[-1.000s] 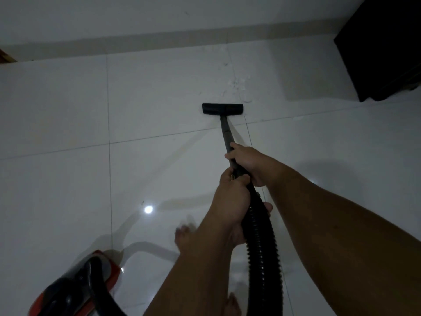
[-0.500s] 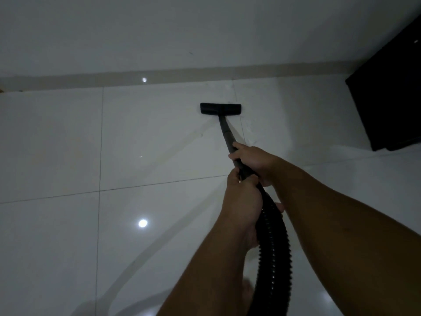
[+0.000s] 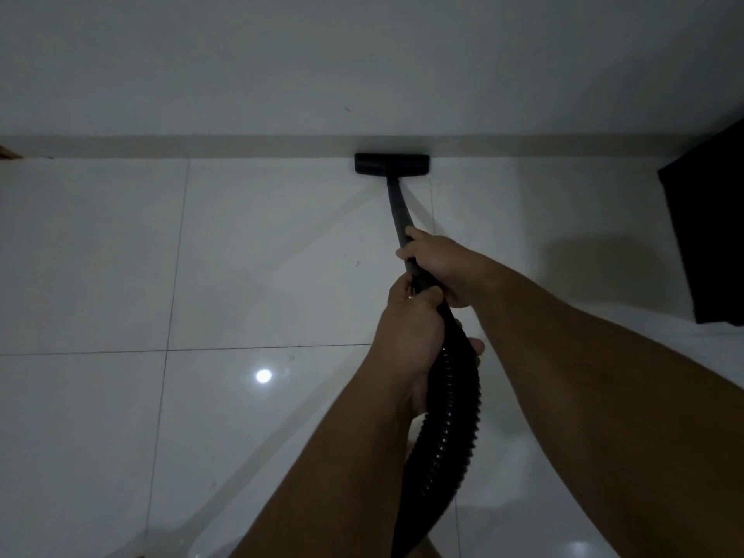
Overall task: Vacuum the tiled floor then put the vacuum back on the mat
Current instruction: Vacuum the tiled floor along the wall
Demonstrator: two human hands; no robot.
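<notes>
The black floor nozzle [image 3: 391, 164] rests on the white tiled floor [image 3: 273, 255], pressed against the skirting of the far wall. Its dark wand [image 3: 398, 211] slants back toward me. My right hand [image 3: 441, 267] grips the wand higher up. Just behind it, my left hand [image 3: 410, 332] grips the wand's end where the ribbed black hose [image 3: 447, 428] begins. The hose curves down between my forearms and leaves the frame at the bottom. The vacuum body and the mat are out of view.
A pale wall [image 3: 362, 62] with a beige skirting strip [image 3: 201, 146] closes the far side. A dark piece of furniture [image 3: 708, 235] stands at the right edge. A ceiling light's glare [image 3: 263, 375] shines on the glossy tiles.
The nozzle has been pushed forward across the tile to the skirting. My view has tilted up and forward, so the red vacuum body and my feet have dropped out of view.
</notes>
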